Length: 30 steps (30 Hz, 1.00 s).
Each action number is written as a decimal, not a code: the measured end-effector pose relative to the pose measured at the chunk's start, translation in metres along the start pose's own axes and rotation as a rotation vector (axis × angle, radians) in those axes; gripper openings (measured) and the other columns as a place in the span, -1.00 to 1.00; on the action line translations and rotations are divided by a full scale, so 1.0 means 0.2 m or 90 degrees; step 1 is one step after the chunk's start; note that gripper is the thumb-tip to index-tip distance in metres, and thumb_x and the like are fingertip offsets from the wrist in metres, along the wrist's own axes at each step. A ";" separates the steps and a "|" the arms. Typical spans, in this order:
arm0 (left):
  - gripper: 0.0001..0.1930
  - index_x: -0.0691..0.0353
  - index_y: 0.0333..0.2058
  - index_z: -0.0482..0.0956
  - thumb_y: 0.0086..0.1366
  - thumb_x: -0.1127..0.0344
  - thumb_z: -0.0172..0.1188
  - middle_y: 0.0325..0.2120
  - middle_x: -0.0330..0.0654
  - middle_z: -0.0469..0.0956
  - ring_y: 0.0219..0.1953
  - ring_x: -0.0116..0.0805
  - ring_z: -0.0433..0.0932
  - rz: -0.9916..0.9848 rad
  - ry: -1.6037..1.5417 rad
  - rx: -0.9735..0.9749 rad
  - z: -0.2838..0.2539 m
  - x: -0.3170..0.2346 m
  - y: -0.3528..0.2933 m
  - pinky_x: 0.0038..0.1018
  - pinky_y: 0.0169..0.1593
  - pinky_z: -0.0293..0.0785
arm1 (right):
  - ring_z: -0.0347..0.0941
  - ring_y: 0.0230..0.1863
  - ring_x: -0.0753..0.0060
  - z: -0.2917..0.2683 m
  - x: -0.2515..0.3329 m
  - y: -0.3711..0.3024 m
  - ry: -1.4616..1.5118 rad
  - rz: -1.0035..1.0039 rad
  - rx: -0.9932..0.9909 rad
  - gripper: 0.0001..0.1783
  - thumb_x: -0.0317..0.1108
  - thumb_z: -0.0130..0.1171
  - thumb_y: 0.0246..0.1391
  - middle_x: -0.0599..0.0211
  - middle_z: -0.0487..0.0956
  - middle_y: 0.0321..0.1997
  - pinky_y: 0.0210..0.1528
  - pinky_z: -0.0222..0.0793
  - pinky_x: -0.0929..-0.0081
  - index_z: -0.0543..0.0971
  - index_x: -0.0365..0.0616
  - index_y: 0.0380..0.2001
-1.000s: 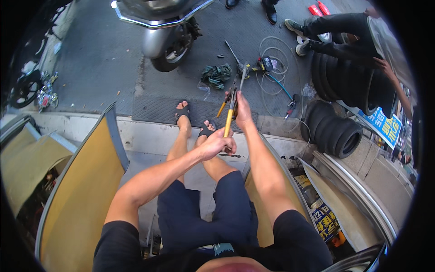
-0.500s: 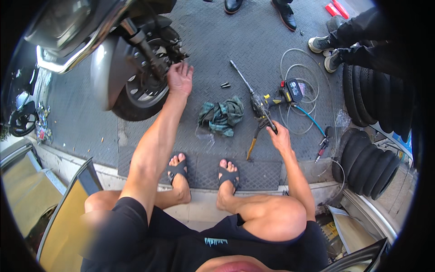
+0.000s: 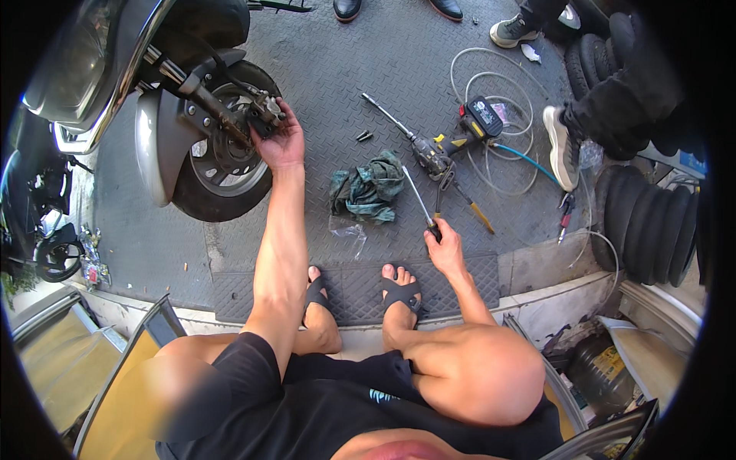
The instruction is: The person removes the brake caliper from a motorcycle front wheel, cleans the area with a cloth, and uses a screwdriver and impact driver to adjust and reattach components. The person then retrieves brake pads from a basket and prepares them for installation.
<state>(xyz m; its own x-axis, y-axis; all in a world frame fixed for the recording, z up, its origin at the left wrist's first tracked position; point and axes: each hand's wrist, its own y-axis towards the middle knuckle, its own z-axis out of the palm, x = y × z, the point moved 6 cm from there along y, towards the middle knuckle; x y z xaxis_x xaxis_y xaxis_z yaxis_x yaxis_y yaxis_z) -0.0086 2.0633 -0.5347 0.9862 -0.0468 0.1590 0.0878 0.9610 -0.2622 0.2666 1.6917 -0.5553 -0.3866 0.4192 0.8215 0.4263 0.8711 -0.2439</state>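
At the upper left, my left hand [image 3: 284, 146] grips a dark metal brake caliper [image 3: 265, 115] beside the motorcycle's front wheel [image 3: 257, 188], fingers wrapped round its outer side. The fork and brake disc are just left of it. Nearer to me, my right hand [image 3: 446, 249] is closed round the black handle of a screwdriver [image 3: 416, 195], its long shaft pointing up and away. Beyond the screwdriver lies a cordless power tool [image 3: 433, 156] with a long extension on its nose. A crumpled green rag [image 3: 368, 188] rests between my two hands.
Two loose bolts [image 3: 364, 136] lie past the rag. A tool with an orange handle [image 3: 481, 217] sits right of my right hand. A coiled clear hose [image 3: 529, 115], stacked tyres [image 3: 644, 222] and a person's shoe [image 3: 562, 149] are at the right. Another person's shoes [image 3: 347, 9] stand far ahead.
My left hand has gone from open fingers to a grip on the caliper. My right hand has drawn the screwdriver away from the power tool. One person at the right has stepped nearer.
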 end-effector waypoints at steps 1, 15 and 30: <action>-0.52 0.30 0.12 0.60 0.36 0.09 0.29 0.16 0.09 0.57 0.23 0.09 0.52 -0.014 -0.006 -0.007 0.01 -0.02 -0.02 0.03 0.34 0.51 | 0.61 -0.44 0.29 0.03 0.01 -0.03 0.070 0.047 0.038 -0.61 -0.31 0.27 0.30 0.17 0.64 -0.43 -0.37 0.49 0.31 0.58 -0.31 0.10; -0.11 0.61 0.29 0.27 0.43 -0.23 0.18 0.32 0.46 0.29 0.42 0.42 0.25 -0.454 0.500 0.007 0.96 0.17 -0.12 0.10 0.46 0.31 | 0.39 -0.61 0.66 0.13 1.49 0.18 0.427 0.019 0.515 -0.64 -0.10 0.08 0.51 0.44 0.51 -0.51 -0.62 0.30 0.59 0.54 -0.24 -0.09; -0.14 0.50 0.33 0.26 0.33 -0.09 0.34 0.38 0.32 0.24 0.52 0.44 0.01 -0.431 0.000 0.182 0.59 0.05 -0.14 0.23 0.46 0.30 | 0.31 -0.69 0.66 0.12 1.62 0.07 0.279 0.265 0.511 -0.52 0.02 0.02 0.53 0.42 0.45 -0.58 -0.67 0.26 0.60 0.55 -0.28 -0.09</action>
<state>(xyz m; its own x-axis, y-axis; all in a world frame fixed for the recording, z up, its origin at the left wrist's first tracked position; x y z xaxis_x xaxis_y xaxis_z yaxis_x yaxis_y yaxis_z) -0.0170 2.0670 -0.4139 0.7288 -0.6556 0.1979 0.6378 0.7550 0.1523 0.1277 1.8453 -0.3042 0.0712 0.7397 0.6692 -0.2808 0.6586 -0.6981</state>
